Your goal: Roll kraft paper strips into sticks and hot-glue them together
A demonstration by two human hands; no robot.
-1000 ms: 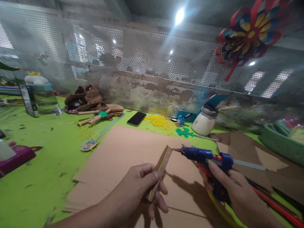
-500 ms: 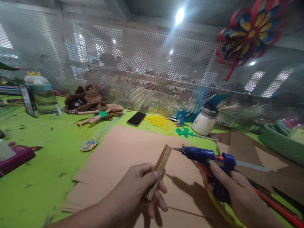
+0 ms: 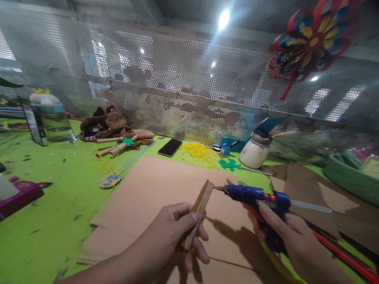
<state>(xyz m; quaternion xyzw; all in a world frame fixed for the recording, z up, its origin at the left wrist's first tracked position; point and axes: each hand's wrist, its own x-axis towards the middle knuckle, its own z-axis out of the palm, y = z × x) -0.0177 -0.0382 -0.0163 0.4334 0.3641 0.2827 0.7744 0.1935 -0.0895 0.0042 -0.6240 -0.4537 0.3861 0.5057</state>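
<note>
My left hand (image 3: pixel 180 228) pinches a narrow folded strip of brown cardboard (image 3: pixel 203 199) between thumb and fingers, tilted upward. A thin yellow strand runs along the strip's length. In my right hand (image 3: pixel 284 232) is a blue hot glue gun (image 3: pixel 248 193), its fingers wrapped round the handle. The metal nozzle points left and sits at the strip's upper right edge; whether it touches I cannot tell. A clear glue stick (image 3: pixel 310 206) juts from the gun's back. Below both hands lie large sheets of brown paper (image 3: pixel 142 197).
Behind the sheets are a phone (image 3: pixel 170 148), yellow paper shreds (image 3: pixel 198 154), a small blue jar (image 3: pixel 225 149) and a white jar (image 3: pixel 254 152). A green basket (image 3: pixel 349 177) stands at right. On the left are a purple tape dispenser (image 3: pixel 22 195) and a water bottle (image 3: pixel 57 122).
The glue gun in my right hand has shifted slightly left, bringing its nozzle closer to the strip's edge. My left hand and the cardboard strip have hardly moved.
</note>
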